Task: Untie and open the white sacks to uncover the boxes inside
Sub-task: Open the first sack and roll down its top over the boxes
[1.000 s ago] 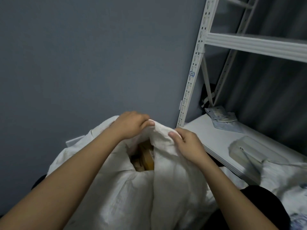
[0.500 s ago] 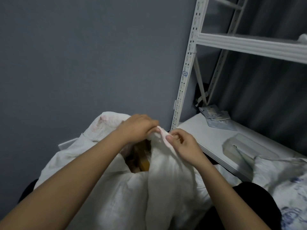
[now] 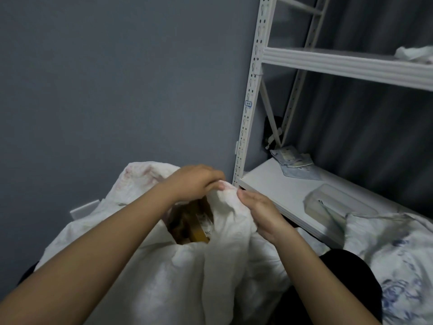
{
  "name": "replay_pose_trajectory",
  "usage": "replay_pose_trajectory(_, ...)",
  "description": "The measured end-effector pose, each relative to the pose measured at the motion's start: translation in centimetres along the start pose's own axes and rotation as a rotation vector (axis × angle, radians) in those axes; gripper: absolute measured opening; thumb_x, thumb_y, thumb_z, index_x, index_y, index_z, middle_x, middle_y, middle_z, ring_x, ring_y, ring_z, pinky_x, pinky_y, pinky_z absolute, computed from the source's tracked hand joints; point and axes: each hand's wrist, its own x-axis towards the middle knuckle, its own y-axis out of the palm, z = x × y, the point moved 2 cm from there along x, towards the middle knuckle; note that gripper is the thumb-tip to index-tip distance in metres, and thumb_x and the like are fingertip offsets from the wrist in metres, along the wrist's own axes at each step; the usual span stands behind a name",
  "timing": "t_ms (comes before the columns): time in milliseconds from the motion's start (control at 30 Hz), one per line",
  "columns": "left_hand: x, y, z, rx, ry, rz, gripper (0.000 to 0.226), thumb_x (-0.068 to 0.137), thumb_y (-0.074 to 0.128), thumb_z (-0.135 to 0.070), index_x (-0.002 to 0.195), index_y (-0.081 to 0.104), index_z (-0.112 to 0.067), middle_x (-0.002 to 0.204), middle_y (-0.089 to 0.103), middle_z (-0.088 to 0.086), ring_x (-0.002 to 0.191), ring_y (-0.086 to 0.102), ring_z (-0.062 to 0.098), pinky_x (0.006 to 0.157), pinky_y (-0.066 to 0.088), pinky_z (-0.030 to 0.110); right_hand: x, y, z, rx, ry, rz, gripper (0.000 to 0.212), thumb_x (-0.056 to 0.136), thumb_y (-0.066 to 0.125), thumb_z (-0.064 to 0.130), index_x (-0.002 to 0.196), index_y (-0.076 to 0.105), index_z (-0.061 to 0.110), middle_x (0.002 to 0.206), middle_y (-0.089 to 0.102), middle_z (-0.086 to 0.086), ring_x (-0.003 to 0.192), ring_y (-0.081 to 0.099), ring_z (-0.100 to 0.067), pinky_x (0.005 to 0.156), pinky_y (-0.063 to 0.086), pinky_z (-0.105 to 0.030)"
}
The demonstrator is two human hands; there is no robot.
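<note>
Head view: both hands work at the mouth of a white sack [image 3: 164, 266] that stands low in the middle, against the grey wall [image 3: 105, 78]. Left hand [image 3: 194, 182] curls its fingers over the far rim of the sack's bunched top; right hand [image 3: 257, 212] pinches the same fold of cloth from the near side, thumb on top. Between the forearms the sack gapes, and brown boxes [image 3: 194, 226] show in the opening. Just right of the sack stands a white metal rack [image 3: 251, 90]; its lower shelf [image 3: 276, 191] carries some flat packets [image 3: 293, 160] and a pale rectangular container [image 3: 337, 205]. A blue-patterned white cloth [image 3: 398, 259] lies at the right edge.
</note>
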Motion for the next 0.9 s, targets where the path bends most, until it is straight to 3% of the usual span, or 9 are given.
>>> replay_pose_trajectory(100, 0.5, -0.5, 1.3, 0.047, -0.077, -0.055, 0.027, 0.098, 0.038, -0.043, 0.095, 0.052, -0.02, 0.092, 0.057, 0.0, 0.095, 0.054, 0.022, 0.078, 0.043, 0.036, 0.1, -0.3, -0.1, -0.222, -0.087, -0.187, 0.014, 0.094, 0.058, 0.025, 0.096, 0.068, 0.016, 0.082, 0.065, 0.005, 0.077, 0.059, -0.013, 0.064, 0.044, -0.022)
replay_pose_trajectory(233, 1.0, -0.2, -0.4, -0.053, 0.074, 0.05, 0.027, 0.098, 0.044, -0.04, 0.107, 0.057, -0.018, 0.098, 0.057, 0.0, 0.098, 0.051, 0.017, 0.085, 0.04, 0.033, 0.2, 0.4, 0.3, 0.228, 0.109, 0.001, 0.028, 0.1, 0.048, 0.026, 0.112, 0.066, 0.007, 0.107, 0.069, -0.017, 0.099, 0.065, -0.026, 0.087, 0.051, -0.036)
replay_pose_trajectory(400, 1.8, -1.3, 0.4, 0.128, 0.026, -0.101, 0.027, 0.1, 0.038, -0.04, 0.097, 0.054, -0.018, 0.093, 0.053, 0.002, 0.096, 0.05, 0.021, 0.079, 0.037, 0.033, 0.2, 0.5, 1.0, -0.414, -0.241, -0.251, 0.013, 0.092, 0.061, 0.03, 0.098, 0.065, 0.019, 0.084, 0.063, 0.008, 0.076, 0.057, -0.007, 0.067, 0.043, -0.02)
replay_pose_trajectory(467, 2.0, -1.0, 0.3, 0.01, 0.072, -0.074, 0.025, 0.099, 0.041, -0.037, 0.113, 0.055, -0.022, 0.102, 0.051, -0.003, 0.102, 0.046, 0.016, 0.087, 0.037, 0.031, 0.4, 0.6, 0.9, -0.041, -0.028, -0.126, 0.016, 0.095, 0.056, 0.019, 0.099, 0.068, 0.011, 0.082, 0.067, 0.001, 0.078, 0.058, -0.016, 0.074, 0.051, -0.03)
replay_pose_trajectory(533, 2.2, -1.1, 0.2, -0.179, 0.099, 0.018, 0.026, 0.098, 0.047, -0.033, 0.121, 0.055, -0.026, 0.109, 0.053, -0.006, 0.106, 0.044, 0.012, 0.096, 0.035, 0.031, 0.3, 0.8, 1.0, 0.464, 0.155, 0.037, 0.028, 0.095, 0.052, 0.016, 0.115, 0.064, 0.0, 0.102, 0.066, -0.017, 0.096, 0.058, -0.029, 0.099, 0.045, -0.046)
replay_pose_trajectory(567, 2.3, -1.1, 0.2, -0.203, 0.099, 0.059, 0.021, 0.097, 0.049, -0.03, 0.116, 0.058, -0.024, 0.108, 0.057, -0.005, 0.104, 0.048, 0.014, 0.096, 0.038, 0.034, 0.4, 0.6, 1.0, 0.472, 0.166, 0.036, 0.03, 0.095, 0.052, 0.017, 0.118, 0.063, 0.0, 0.106, 0.065, -0.019, 0.1, 0.059, -0.03, 0.101, 0.043, -0.046)
replay_pose_trajectory(733, 2.9, -1.8, 0.4, 0.145, 0.04, -0.128, 0.022, 0.097, 0.043, -0.019, 0.111, 0.06, -0.02, 0.104, 0.061, 0.002, 0.103, 0.053, 0.022, 0.081, 0.041, 0.033, -1.3, 1.2, 0.4, -0.333, -0.236, -0.236, 0.017, 0.091, 0.063, 0.033, 0.095, 0.07, 0.017, 0.076, 0.063, 0.009, 0.069, 0.056, -0.002, 0.065, 0.043, -0.017)
replay_pose_trajectory(833, 3.0, -1.6, -0.2, 0.224, 0.049, -0.234, 0.022, 0.096, 0.045, -0.018, 0.112, 0.059, -0.019, 0.105, 0.059, 0.003, 0.101, 0.052, 0.024, 0.076, 0.036, 0.032, -1.2, 1.7, 0.2, -0.339, -0.194, -0.27, 0.023, 0.095, 0.056, 0.027, 0.087, 0.068, 0.009, 0.073, 0.062, -0.002, 0.068, 0.056, -0.011, 0.066, 0.044, -0.023)
replay_pose_trajectory(900, 2.7, -2.1, -0.5, 0.136, -0.049, -0.341, 0.02, 0.096, 0.049, -0.025, 0.113, 0.057, -0.017, 0.108, 0.055, 0.004, 0.102, 0.05, 0.024, 0.076, 0.035, 0.032, -0.7, 1.8, 0.7, -0.009, -0.028, -0.172, 0.023, 0.096, 0.056, 0.026, 0.094, 0.069, 0.007, 0.088, 0.07, -0.014, 0.084, 0.066, -0.025, 0.08, 0.052, -0.035)
